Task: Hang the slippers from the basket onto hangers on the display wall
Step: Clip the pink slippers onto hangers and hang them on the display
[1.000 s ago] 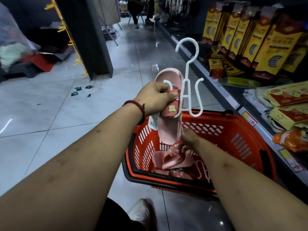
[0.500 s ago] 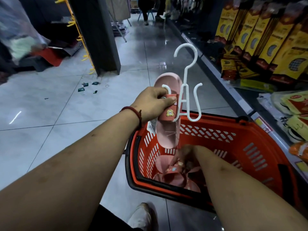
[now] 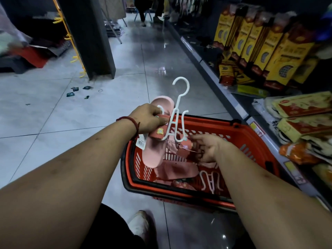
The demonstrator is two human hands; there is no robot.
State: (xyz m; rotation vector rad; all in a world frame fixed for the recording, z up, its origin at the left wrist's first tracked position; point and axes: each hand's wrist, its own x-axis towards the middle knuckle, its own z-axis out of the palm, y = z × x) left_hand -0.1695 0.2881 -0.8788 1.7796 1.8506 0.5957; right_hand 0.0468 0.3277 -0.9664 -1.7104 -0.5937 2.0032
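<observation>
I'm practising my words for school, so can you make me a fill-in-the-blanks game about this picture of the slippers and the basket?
1. The left hand grips a pink slipper and a ____ hanger.
2. The right hand grips a second ____ above the red basket.
3. The red basket stands on the tiled ____.

Missing words: white; slipper; floor.

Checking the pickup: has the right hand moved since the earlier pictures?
Yes. The right hand has risen from deep inside the red plastic basket toward its far rim, gripping a second pink slipper beside the white plastic hanger.
</observation>
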